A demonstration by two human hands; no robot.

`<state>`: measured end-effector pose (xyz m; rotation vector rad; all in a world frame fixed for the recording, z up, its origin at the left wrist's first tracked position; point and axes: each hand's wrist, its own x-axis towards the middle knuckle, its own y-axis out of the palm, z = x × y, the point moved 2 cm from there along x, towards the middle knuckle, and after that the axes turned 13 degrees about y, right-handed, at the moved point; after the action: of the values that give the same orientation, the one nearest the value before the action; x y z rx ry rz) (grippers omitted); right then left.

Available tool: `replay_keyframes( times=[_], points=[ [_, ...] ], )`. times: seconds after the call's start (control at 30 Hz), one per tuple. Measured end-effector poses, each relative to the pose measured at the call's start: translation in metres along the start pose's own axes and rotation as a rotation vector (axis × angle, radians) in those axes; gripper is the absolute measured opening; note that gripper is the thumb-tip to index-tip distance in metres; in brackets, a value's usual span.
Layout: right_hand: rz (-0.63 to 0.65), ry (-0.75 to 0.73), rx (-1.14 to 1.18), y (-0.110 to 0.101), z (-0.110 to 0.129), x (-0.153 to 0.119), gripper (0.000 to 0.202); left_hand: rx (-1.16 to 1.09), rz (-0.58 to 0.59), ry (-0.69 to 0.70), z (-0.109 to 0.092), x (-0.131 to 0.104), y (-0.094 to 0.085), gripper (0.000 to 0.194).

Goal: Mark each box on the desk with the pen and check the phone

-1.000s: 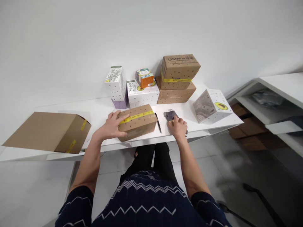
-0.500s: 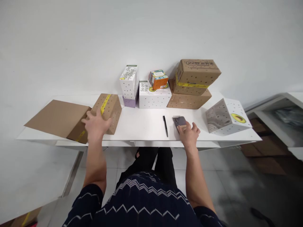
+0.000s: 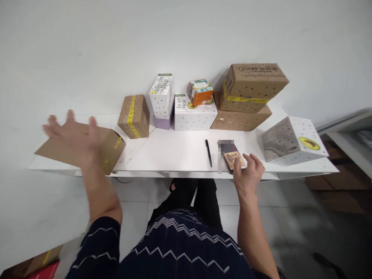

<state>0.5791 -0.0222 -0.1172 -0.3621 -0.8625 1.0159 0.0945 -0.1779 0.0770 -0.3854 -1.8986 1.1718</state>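
Note:
My left hand (image 3: 74, 135) is spread open and blurred by motion, above a large brown cardboard box (image 3: 109, 155) at the left end of the table. Whether it touches that box I cannot tell. A smaller brown box with yellow tape (image 3: 134, 116) stands behind and to the right of it. My right hand (image 3: 248, 172) has its fingers apart at the lower right edge of a phone (image 3: 232, 157), which lies on the tabletop; the thumb overlaps the phone. Left of the phone lies a black pen (image 3: 208, 153).
Along the wall stand a tall white box (image 3: 161, 99), a white avocado box (image 3: 194, 118) with a small orange box (image 3: 200, 93) on top, and two stacked brown boxes (image 3: 250, 89). A white box (image 3: 293, 141) is at the right end of the white table (image 3: 174, 155).
My left hand has let go of the smaller taped box, now farther back by the wall, and moved left over the large box. My right hand has drawn slightly away from the phone.

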Motion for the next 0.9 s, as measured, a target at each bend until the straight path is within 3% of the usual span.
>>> replay_keyframes(
  times=[0.03, 0.1, 0.2, 0.23, 0.27, 0.33, 0.4, 0.47, 0.6, 0.67, 0.77, 0.9],
  points=[
    [0.028, -0.012, 0.055, -0.001, 0.008, -0.006, 0.04, 0.089, -0.163, -0.08, 0.031, 0.004, -0.009, 0.082],
    [0.164, -0.045, 0.169, 0.002, 0.03, -0.021, 0.036, 0.176, -0.171, -0.224, 0.094, 0.017, -0.012, 0.084],
    [0.495, -0.104, 0.325, 0.013, 0.071, -0.05, 0.031, 0.196, 0.217, -0.314, 0.172, 0.04, -0.001, 0.095],
    [0.602, -0.131, 0.379, 0.018, 0.086, -0.061, 0.03, 0.211, 0.308, -0.42, 0.19, 0.044, 0.001, 0.092],
    [0.705, -0.159, 0.424, 0.022, 0.101, -0.071, 0.03, 0.137, 0.422, -0.422, 0.201, 0.046, 0.005, 0.089],
    [0.865, -0.202, 0.5, 0.029, 0.129, -0.09, 0.031, 0.093, 0.515, -0.437, 0.207, 0.043, 0.005, 0.082],
    [1.004, -0.214, 0.565, 0.036, 0.153, -0.106, 0.034, 0.092, 0.562, -0.388, 0.192, 0.029, 0.002, 0.081],
    [1.146, -0.199, 0.593, 0.043, 0.173, -0.118, 0.044, 0.133, 0.589, -0.35, 0.164, 0.006, -0.001, 0.083],
    [1.368, -0.082, 0.661, 0.045, 0.193, -0.124, 0.073, 0.128, 0.581, -0.209, 0.086, -0.054, -0.004, 0.069],
    [1.331, 0.049, 0.73, 0.036, 0.19, -0.112, 0.077, 0.082, 0.554, -0.14, 0.045, -0.082, -0.002, 0.07],
    [1.145, 0.172, 0.84, 0.013, 0.175, -0.078, 0.078, -0.106, 0.35, -0.077, -0.008, -0.113, 0.01, 0.064],
    [0.792, 0.138, 0.924, -0.001, 0.14, -0.036, 0.077, -0.536, 0.102, -0.07, -0.052, -0.138, 0.055, 0.064]
  ],
)
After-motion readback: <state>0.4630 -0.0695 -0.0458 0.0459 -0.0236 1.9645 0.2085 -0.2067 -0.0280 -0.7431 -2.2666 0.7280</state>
